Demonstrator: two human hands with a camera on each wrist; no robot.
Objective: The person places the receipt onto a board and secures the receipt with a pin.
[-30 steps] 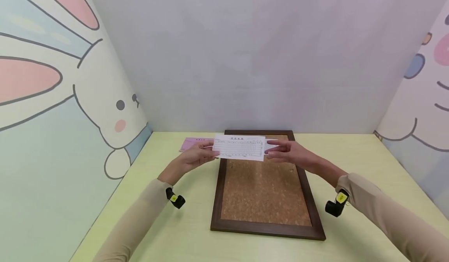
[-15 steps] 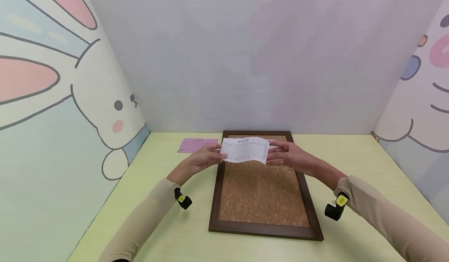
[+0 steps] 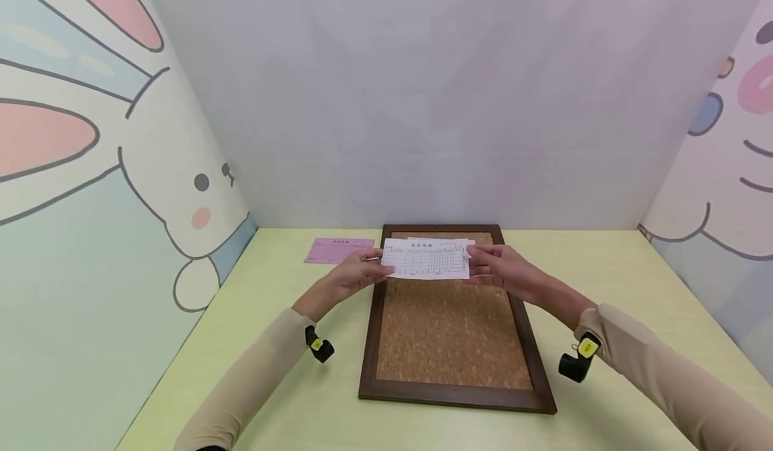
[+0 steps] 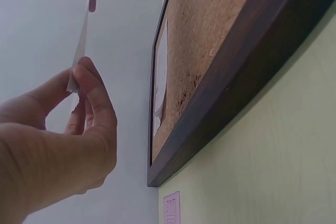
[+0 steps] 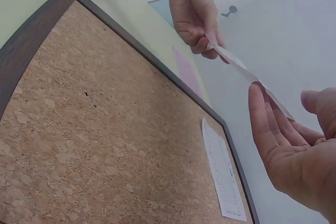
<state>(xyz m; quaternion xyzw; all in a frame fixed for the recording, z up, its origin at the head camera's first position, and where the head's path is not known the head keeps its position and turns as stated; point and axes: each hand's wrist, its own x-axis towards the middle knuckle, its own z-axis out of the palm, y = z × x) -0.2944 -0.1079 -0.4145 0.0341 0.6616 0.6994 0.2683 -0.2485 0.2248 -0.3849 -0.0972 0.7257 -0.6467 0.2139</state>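
A white printed form is held up over the far end of a cork board. My left hand pinches its left edge between thumb and fingers, as the left wrist view shows. My right hand supports the other end on straight fingers, its thumb raised off the paper. A second white form lies on the cork near the far edge; in the head view the held sheet covers most of it.
A pink form lies on the pale table left of the board. Dark brown wood frames the cork. A plain wall rises behind, with cartoon-painted panels at both sides.
The held form shifted slightly right with my left hand, rippled half a second ago, and now is flatter. More of the pink form shows. My right thumb and fingers stay near the sheet's right end.
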